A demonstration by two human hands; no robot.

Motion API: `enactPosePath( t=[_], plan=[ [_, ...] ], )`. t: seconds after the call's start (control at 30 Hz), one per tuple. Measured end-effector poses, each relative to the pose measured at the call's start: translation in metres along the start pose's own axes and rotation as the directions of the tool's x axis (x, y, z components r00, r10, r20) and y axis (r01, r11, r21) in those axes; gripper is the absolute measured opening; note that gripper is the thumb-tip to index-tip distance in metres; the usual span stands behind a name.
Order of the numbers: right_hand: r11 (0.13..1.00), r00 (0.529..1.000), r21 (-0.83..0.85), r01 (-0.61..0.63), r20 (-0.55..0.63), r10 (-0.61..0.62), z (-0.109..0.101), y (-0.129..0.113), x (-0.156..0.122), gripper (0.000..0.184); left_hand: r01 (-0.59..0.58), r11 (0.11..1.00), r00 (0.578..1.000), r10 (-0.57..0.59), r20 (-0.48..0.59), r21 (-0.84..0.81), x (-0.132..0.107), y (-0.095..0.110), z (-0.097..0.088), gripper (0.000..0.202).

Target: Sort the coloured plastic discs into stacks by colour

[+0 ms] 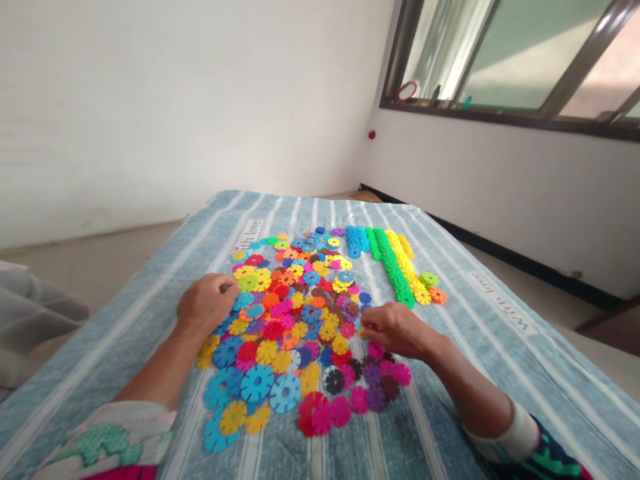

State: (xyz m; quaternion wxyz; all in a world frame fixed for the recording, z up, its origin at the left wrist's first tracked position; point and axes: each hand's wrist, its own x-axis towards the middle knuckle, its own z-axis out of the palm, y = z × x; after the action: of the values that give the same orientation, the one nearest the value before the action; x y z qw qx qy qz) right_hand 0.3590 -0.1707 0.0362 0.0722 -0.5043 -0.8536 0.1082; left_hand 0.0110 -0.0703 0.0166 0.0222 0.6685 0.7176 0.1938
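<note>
A heap of flat plastic snowflake discs [295,320] in many colours lies on a blue striped cloth [475,333]. My left hand [205,305] rests at the heap's left edge, its fingers curled and pinched on a small disc near a green one. At the heap's right edge my right hand [395,328] has its fingers pressed together on a disc; I cannot make out which colour. Beyond my right hand, sorted discs stand on edge in rows: blue [356,241], green [393,267] and yellow [407,267].
A loose green disc [429,279] and an orange disc [438,295] lie at the rows' near end. The cloth covers a bed or table in a room corner, with white walls and a window [510,53] at the upper right. Grey fabric [30,313] sits at the left.
</note>
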Motion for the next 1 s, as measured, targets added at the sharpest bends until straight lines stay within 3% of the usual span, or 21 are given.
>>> enactPosePath(
  t=[0.13,0.23,0.3,0.4,0.5,0.57,0.7,1.0],
  plan=[
    [0.997,1.000,0.072,0.006,-0.021,-0.004,-0.006,0.004,-0.003,0.011,-0.010,1.000,1.000,0.010,-0.008,-0.004,0.003,-0.002,0.000,0.032],
    [0.980,0.990,0.198,-0.024,-0.134,0.051,-0.024,0.023,-0.006,0.015,-0.004,1.000,1.000,0.004,-0.009,-0.006,0.004,-0.003,0.000,0.032],
    [0.966,0.954,0.250,-0.067,-0.267,0.136,-0.040,0.048,-0.005,0.018,-0.004,1.000,1.000,0.004,-0.021,-0.008,0.005,-0.005,0.000,0.032],
    [0.908,0.844,0.343,-0.240,-0.389,0.370,-0.062,0.097,0.004,0.015,-0.015,1.000,0.998,0.014,-0.057,-0.020,0.007,-0.007,0.003,0.029],
    [0.718,0.706,0.548,-0.429,-0.292,0.645,-0.073,0.144,0.018,0.011,-0.011,0.999,0.998,0.009,-0.066,-0.034,0.008,-0.010,0.005,0.030],
    [0.652,0.666,0.595,-0.471,-0.245,0.705,-0.072,0.166,0.026,0.012,-0.009,0.999,0.999,0.007,-0.052,-0.041,0.008,-0.010,0.005,0.032],
    [0.576,0.640,0.633,-0.518,-0.160,0.751,-0.063,0.188,0.036,0.020,-0.004,0.999,1.000,0.003,-0.029,-0.041,0.008,-0.011,0.005,0.038],
    [0.476,0.622,0.665,-0.576,-0.023,0.783,-0.054,0.199,0.052,0.023,0.023,0.998,0.999,-0.025,-0.033,-0.065,0.010,-0.011,0.003,0.034]
  ],
)
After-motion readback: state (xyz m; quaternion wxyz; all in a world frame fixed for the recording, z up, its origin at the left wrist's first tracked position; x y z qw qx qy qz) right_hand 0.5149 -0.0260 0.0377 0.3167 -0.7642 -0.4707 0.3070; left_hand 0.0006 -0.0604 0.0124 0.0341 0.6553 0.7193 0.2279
